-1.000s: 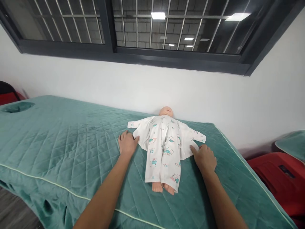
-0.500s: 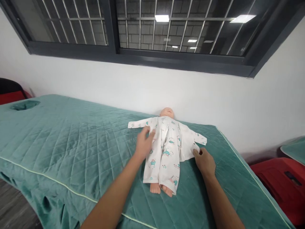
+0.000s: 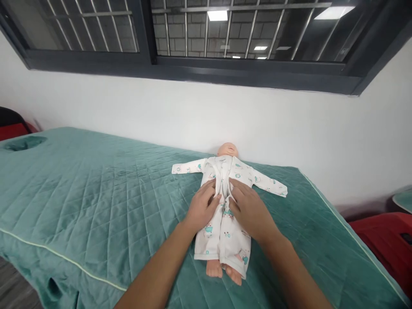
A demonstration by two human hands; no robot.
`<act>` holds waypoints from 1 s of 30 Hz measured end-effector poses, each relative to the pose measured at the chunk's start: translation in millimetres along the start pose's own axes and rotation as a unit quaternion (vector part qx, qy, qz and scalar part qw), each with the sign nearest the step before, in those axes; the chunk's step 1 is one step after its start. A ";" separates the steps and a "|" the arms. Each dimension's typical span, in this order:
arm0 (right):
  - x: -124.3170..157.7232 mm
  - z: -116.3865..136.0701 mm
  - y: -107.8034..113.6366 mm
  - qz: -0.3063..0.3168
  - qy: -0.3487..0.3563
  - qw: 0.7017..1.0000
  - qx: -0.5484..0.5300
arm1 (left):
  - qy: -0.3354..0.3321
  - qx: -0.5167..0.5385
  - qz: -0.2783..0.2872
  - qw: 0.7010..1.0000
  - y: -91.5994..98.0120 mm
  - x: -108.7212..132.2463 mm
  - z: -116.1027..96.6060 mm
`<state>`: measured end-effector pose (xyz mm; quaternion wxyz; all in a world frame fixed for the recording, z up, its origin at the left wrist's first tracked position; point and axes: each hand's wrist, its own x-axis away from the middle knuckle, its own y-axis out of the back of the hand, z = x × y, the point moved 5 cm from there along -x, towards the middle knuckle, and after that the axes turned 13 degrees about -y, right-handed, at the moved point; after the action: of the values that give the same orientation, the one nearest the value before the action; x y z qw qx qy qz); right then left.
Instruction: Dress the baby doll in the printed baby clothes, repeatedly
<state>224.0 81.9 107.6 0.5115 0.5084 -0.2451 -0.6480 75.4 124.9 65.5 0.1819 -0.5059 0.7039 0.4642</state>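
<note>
A baby doll (image 3: 228, 149) lies on its back on a green quilted bed cover, its bare feet (image 3: 214, 268) towards me. It wears a white printed baby shirt (image 3: 269, 184) with both sleeves spread outward. Matching printed trousers (image 3: 207, 249) cover the legs. My left hand (image 3: 202, 206) is on the shirt's left front edge, fingers bent and thumb near the middle. Across from it, my right hand (image 3: 249, 208) has its fingers curled on the right front edge. Both hands hold the cloth at the doll's chest and belly; the fingertips are partly hidden.
The bed (image 3: 96, 193) stands against a white wall (image 3: 144, 111) below a dark-framed window (image 3: 206, 73) with metal bars. A hole (image 3: 24, 143) shows in the bed's far left end. Red stools or chairs (image 3: 383, 240) stand at the right, and a red and black object (image 3: 13, 124) at the left.
My right hand has brought the shirt's right front flap inward over the doll's body. My left hand has moved to the shirt's left front edge. The view has shifted slightly.
</note>
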 end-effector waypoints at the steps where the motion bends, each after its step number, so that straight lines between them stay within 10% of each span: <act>1: 3.9 3.2 -5.4 0.001 0.017 1.000 0.019 | 0.001 0.001 -0.006 1.000 0.0 1.0 0.2; 8: 18.3 -10.1 -0.9 -0.039 0.014 0.997 -0.059 | 0.021 -0.010 -0.027 0.999 2.1 -12.4 -1.0; 14: -36.7 -44.3 26.9 -0.105 -0.131 0.973 -0.158 | 0.021 0.023 0.059 0.998 3.4 -51.5 -6.7; 20: -116.8 -77.7 -2.5 -0.018 -0.314 0.949 -0.031 | 0.224 0.016 -0.170 0.960 25.5 -74.4 72.0; 24: -126.9 -79.3 -25.6 0.007 -0.346 0.938 -0.027 | 0.312 -0.032 -0.120 0.942 4.0 -103.6 113.2; 30: -123.1 -84.7 -28.7 -0.008 -0.360 0.929 -0.084 | 0.295 0.185 -0.109 0.931 -27.9 -141.8 111.7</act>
<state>284.2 221.6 103.1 0.4250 0.1983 -0.3533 -0.8095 136.0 293.9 99.1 0.1062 -0.6508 0.7400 0.1326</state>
